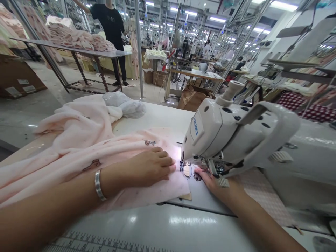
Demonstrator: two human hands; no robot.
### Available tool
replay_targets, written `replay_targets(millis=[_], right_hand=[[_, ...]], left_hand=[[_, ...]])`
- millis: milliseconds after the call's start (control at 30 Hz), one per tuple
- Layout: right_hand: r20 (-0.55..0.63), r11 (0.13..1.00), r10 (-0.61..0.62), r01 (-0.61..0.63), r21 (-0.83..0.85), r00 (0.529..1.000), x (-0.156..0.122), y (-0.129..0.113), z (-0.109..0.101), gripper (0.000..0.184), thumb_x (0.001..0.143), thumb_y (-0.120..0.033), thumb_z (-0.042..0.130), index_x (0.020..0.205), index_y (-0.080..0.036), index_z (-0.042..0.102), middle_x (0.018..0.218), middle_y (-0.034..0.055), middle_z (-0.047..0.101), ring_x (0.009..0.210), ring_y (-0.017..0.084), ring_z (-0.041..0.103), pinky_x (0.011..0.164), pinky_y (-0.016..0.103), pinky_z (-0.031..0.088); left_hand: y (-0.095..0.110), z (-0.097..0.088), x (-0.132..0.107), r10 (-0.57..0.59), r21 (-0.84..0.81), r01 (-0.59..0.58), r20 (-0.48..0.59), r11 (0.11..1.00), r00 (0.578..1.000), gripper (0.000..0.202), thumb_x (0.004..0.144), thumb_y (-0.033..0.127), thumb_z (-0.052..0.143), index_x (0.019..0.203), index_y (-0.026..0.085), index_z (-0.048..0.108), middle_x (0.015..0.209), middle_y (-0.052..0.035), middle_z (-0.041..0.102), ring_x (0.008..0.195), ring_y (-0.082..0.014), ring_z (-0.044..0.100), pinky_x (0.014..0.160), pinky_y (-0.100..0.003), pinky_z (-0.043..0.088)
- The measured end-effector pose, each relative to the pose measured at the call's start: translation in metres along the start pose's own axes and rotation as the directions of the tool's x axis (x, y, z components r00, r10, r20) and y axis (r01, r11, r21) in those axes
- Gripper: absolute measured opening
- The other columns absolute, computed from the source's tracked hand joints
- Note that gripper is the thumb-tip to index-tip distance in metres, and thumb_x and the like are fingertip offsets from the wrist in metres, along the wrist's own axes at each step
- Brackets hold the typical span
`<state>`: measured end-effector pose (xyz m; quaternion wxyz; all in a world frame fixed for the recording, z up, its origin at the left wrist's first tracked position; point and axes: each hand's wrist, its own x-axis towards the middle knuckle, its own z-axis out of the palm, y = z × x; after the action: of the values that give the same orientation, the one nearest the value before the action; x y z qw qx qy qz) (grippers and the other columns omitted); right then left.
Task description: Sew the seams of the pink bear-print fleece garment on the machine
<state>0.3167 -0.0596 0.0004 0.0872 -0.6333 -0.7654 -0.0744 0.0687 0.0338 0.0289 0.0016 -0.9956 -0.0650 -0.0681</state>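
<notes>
A pale pink printed fabric (78,150) spreads over the left of the sewing table and reaches the needle area. My left hand (149,166) lies on it with fingers curled and closed on the cloth, just left of the presser foot (181,166). The white sewing machine (210,129) has a lit needle area. My right hand (210,180) reaches in below the machine head from the right, fingertips together beside a round dark metal part (197,176). The machine partly covers this hand, and what its fingers hold, if anything, is hidden.
A printed ruler scale (105,243) runs along the table's front edge. A clear plastic bag (126,105) lies behind the fabric. Pink checked cloth (265,196) lies right of my right arm. Beyond, a person (109,31) stands near a table of stacked pink cloth (78,38).
</notes>
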Motion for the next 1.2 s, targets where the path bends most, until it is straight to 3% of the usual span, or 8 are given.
replay_targets(millis=[300, 500, 633, 700, 800, 933, 1067, 1200], right_hand=[[-0.086, 1.000, 0.012, -0.012, -0.002, 0.996, 0.000, -0.010, 0.009, 0.012, 0.077, -0.020, 0.057, 0.072, -0.021, 0.067, 0.078, 0.0055, 0.069, 0.073, 0.024, 0.064, 0.070, 0.034, 0.045], [-0.069, 0.998, 0.049, -0.047, 0.032, 0.996, -0.001, -0.013, 0.002, 0.013, 0.079, -0.027, 0.057, 0.071, -0.021, 0.066, 0.078, 0.0054, 0.068, 0.075, 0.023, 0.063, 0.071, 0.034, 0.044], [-0.011, 0.990, 0.119, -0.118, 0.078, 0.993, 0.001, -0.030, -0.011, 0.030, 0.083, -0.046, 0.055, 0.063, -0.023, 0.059, 0.068, 0.0023, 0.065, 0.074, 0.023, 0.062, 0.062, 0.031, 0.044], [0.020, 0.986, 0.123, -0.125, 0.107, 0.992, 0.000, -0.037, -0.012, 0.037, 0.081, -0.054, 0.053, 0.063, -0.022, 0.055, 0.065, 0.0018, 0.063, 0.066, 0.021, 0.060, 0.056, 0.029, 0.042], [0.051, 0.981, 0.086, -0.093, 0.169, 0.995, -0.001, -0.043, -0.008, 0.029, 0.084, -0.047, 0.053, 0.069, -0.023, 0.054, 0.067, -0.0004, 0.063, 0.057, 0.015, 0.057, 0.051, 0.025, 0.041], [0.033, 0.971, 0.036, -0.043, 0.233, 0.999, -0.005, -0.046, -0.007, 0.018, 0.086, -0.033, 0.050, 0.072, -0.022, 0.052, 0.075, -0.0004, 0.064, 0.063, 0.014, 0.059, 0.051, 0.023, 0.043], [-0.046, 0.969, -0.015, 0.025, 0.245, 0.999, -0.005, -0.043, -0.010, 0.007, 0.081, -0.020, 0.049, 0.075, -0.022, 0.051, 0.068, -0.0037, 0.061, 0.060, 0.012, 0.058, 0.053, 0.022, 0.044], [-0.182, 0.982, -0.070, 0.100, 0.159, 0.981, -0.005, -0.031, -0.017, 0.016, 0.077, -0.013, 0.045, 0.069, -0.021, 0.056, 0.067, 0.0010, 0.062, 0.070, 0.019, 0.060, 0.067, 0.031, 0.047]], left_hand=[[0.003, 0.011, -0.008, -0.046, -0.102, 0.036, -0.100, 0.994, 0.994, 0.027, 0.096, 0.028, 0.037, 0.117, 0.017, 0.051, 0.116, -0.0078, 0.056, 0.099, -0.0208, 0.050, 0.087, -0.035, 0.038], [-0.012, -0.002, -0.006, -0.030, -0.084, 0.026, -0.038, 0.996, 0.999, 0.030, 0.095, 0.032, 0.039, 0.120, 0.018, 0.049, 0.117, -0.0078, 0.056, 0.099, -0.0214, 0.051, 0.089, -0.036, 0.039], [-0.022, -0.008, -0.035, -0.019, -0.035, 0.019, -0.017, 0.999, 1.000, 0.040, 0.094, 0.041, 0.040, 0.125, 0.017, 0.046, 0.125, -0.0096, 0.053, 0.117, -0.0261, 0.045, 0.102, -0.042, 0.030], [0.004, 0.003, -0.059, -0.128, -0.035, 0.126, -0.085, 0.991, 0.988, 0.045, 0.094, 0.042, 0.038, 0.133, 0.020, 0.040, 0.133, -0.0092, 0.048, 0.125, -0.0263, 0.039, 0.106, -0.044, 0.026], [0.076, 0.028, -0.083, -0.456, -0.060, 0.453, -0.190, 0.889, 0.869, 0.055, 0.091, 0.039, 0.040, 0.141, 0.020, 0.027, 0.141, -0.0124, 0.037, 0.130, -0.0307, 0.032, 0.105, -0.049, 0.026], [0.132, 0.034, -0.059, -0.368, -0.246, 0.325, -0.153, 0.913, 0.917, 0.043, 0.090, 0.030, 0.041, 0.132, 0.036, 0.039, 0.121, -0.0008, 0.059, 0.121, -0.0214, 0.046, 0.103, -0.040, 0.035], [0.090, 0.013, -0.014, -0.303, -0.326, 0.240, -0.157, 0.914, 0.940, 0.025, 0.087, 0.023, 0.049, 0.112, 0.021, 0.053, 0.110, -0.0056, 0.062, 0.110, -0.0210, 0.054, 0.110, -0.044, 0.027], [0.063, 0.013, -0.006, -0.270, -0.298, 0.220, -0.136, 0.929, 0.953, 0.028, 0.086, 0.020, 0.054, 0.112, 0.011, 0.050, 0.128, -0.0144, 0.050, 0.124, -0.0270, 0.041, 0.108, -0.048, 0.029]])
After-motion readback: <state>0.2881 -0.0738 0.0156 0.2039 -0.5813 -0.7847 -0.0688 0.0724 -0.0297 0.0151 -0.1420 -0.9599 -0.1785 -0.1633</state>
